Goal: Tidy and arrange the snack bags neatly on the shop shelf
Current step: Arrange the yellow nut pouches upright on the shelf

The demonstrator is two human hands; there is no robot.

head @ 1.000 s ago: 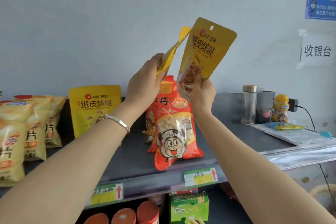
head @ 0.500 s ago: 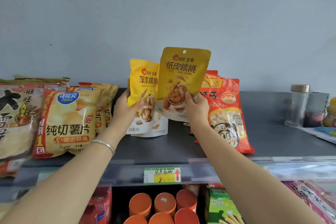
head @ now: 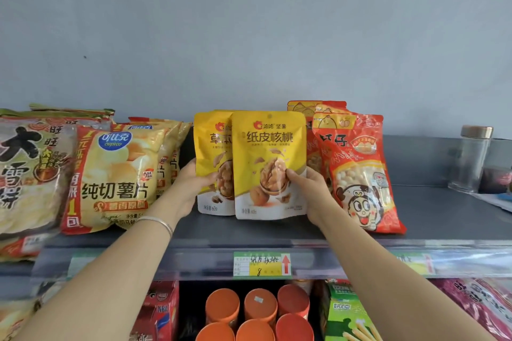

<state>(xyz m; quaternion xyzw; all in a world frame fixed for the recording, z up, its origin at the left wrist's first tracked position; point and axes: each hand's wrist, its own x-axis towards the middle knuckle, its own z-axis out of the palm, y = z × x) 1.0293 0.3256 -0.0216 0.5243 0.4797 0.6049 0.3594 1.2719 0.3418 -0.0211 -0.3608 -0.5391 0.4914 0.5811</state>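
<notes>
Below the hands, orange tubs [head: 260,304] sit under a price tag [head: 261,264] on the shelf [head: 249,232] edge. The left hand [head: 191,188] grips the rear bag [head: 212,147] by its left side. The right hand [head: 310,191] pinches the front bag [head: 268,152] at its right edge. Both yellow bags stand upright between the hands, long axis vertical, print facing out, front overlapping rear. Chip bags [head: 116,174] crowd left of the left hand. Red bags [head: 357,174] lean just right of the right hand.

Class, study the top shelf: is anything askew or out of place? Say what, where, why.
The front red bag at the right leans leftward, its foot out near the shelf edge. A lidded glass bottle further right is no snack. The front yellow bag covers part of the rear yellow bag.
</notes>
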